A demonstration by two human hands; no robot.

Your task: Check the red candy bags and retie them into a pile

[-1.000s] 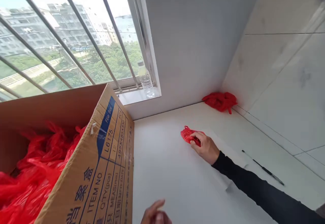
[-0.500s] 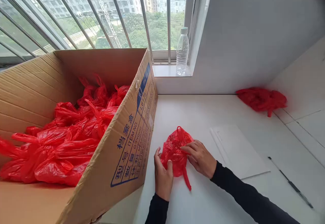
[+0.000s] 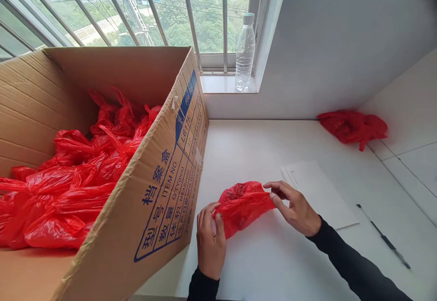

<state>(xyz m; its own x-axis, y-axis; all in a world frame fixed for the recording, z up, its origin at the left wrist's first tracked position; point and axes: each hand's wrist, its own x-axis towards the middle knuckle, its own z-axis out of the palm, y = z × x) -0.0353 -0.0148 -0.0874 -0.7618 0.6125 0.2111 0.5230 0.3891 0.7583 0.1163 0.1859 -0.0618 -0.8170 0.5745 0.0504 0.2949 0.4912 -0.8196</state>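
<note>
– What can't you make out?
– What is inside the red bag (image 3: 247, 210), for one. Its left end is partly covered by the fingers of the left hand (image 3: 210, 244), and I can't tell whether its underside touches the desk (image 3: 262, 150). The marks on the white sheet (image 3: 324, 196) are too faint to read. Both sleeves (image 3: 355, 262) run out of view.

– And around the hands?
– Left of the left fingers stands a cardboard box (image 3: 167, 196), cut off at the picture's edge. Its near wall rises between those fingers and the heaped red bags (image 3: 75, 191) inside. Beyond the fingers, on the sill, a clear bottle (image 3: 245, 55) stands upright. The sheet lies just right of the right fingers, a pen (image 3: 384, 236) farther right, and a red bundle (image 3: 353, 127) well beyond them in the corner.

– So where's the bag?
– Between the two hands. The left fingers and thumb grip its left end; the right hand (image 3: 295, 207) pinches its right edge between thumb and forefinger.
</note>
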